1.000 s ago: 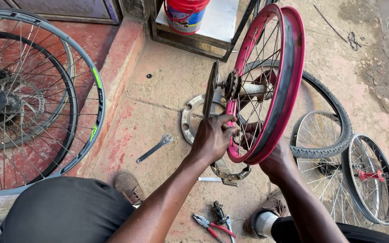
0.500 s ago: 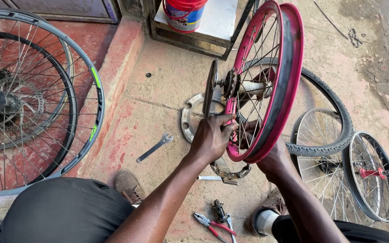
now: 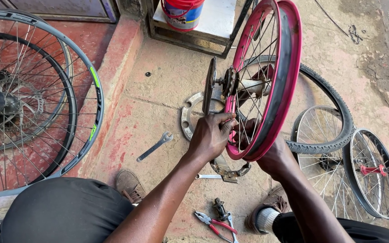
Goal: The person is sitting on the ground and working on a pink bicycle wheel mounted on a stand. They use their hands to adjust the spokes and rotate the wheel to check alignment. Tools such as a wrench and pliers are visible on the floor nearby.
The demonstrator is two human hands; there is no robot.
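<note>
Pink-rimmed bicycle wheel [image 3: 271, 76] stands upright between both hands above the concrete floor [image 3: 167, 90]. Left hand [image 3: 212, 135] closes its fingers on the spokes at the wheel's lower edge; right hand [image 3: 273, 157] cups the rim from behind, its fingers hidden, so how tightly it grips cannot be told. Below lie a wrench [image 3: 155, 146] and red-handled pliers [image 3: 214, 223]. Left stands a grey wheel [image 3: 91, 81]; right, a small wheel [image 3: 377, 173] beside a black tyre [image 3: 334, 103].
</note>
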